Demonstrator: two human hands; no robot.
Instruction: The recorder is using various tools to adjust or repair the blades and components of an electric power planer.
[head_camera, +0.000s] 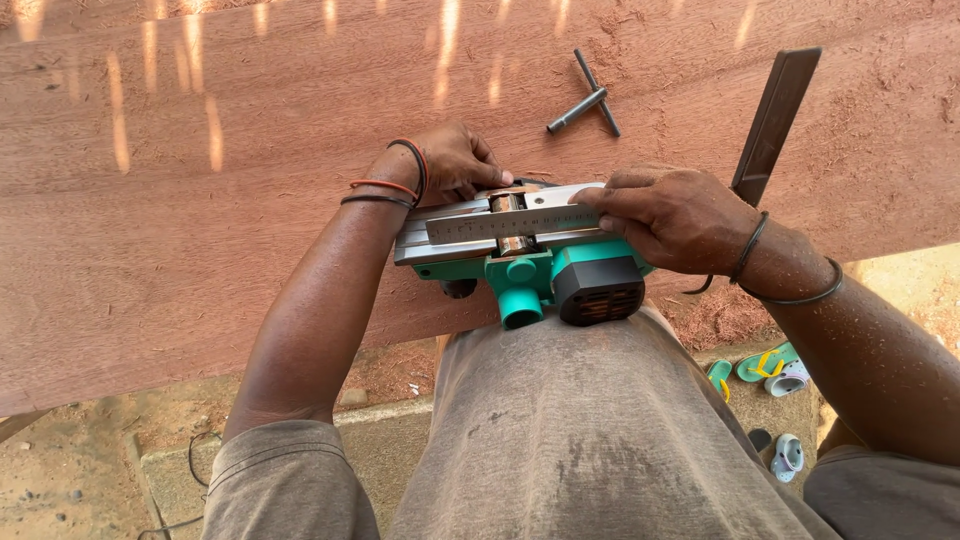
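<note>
Both hands grip an upturned green electric planer (530, 265) at the surface's (200, 200) six-o'clock edge, left hand (455, 165) at eleven o'clock, right hand (675, 218) pressing a steel ruler (500, 225) flat across the sole; keep it flush.

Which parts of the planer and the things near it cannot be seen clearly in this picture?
Head view only:
- Underside of the upturned electric planer: it faces down against the wooden board.
- Cutter drum: mostly covered by the steel ruler and the left hand.
- Ruler's right end: under the right hand.
- Flat dark bar: its lower end is behind the right wrist.
- Sandals: partly cut off by the right arm.
</note>
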